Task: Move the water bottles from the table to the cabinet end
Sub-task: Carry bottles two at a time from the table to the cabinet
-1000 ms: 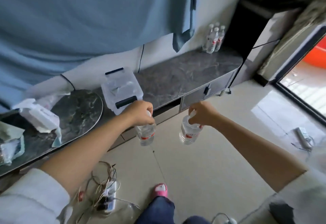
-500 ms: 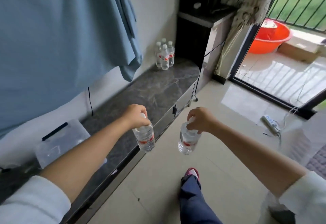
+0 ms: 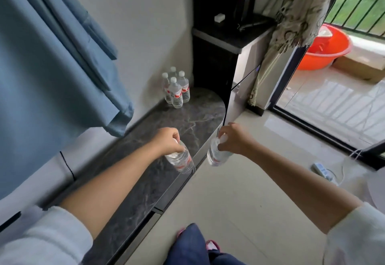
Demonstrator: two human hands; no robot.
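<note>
Over cabinet [image 3: 187, 123] – closer than before | left hand [image 3: 166, 141], right hand [image 3: 233, 139] – grip on bottle each

Both arms reach forward from the lower corners of the frame toward its centre, forearms bare, pale sleeves pushed up near the elbows. The left hand [image 3: 166, 142], just left of centre, is turned palm down with fingers curled around the top of a bottle [image 3: 180, 160] hanging below it. The right hand [image 3: 232, 140], just right of centre, grips the neck of a second bottle [image 3: 215, 157] the same way. A blue trouser leg [image 3: 187, 244] shows at bottom centre.
</note>
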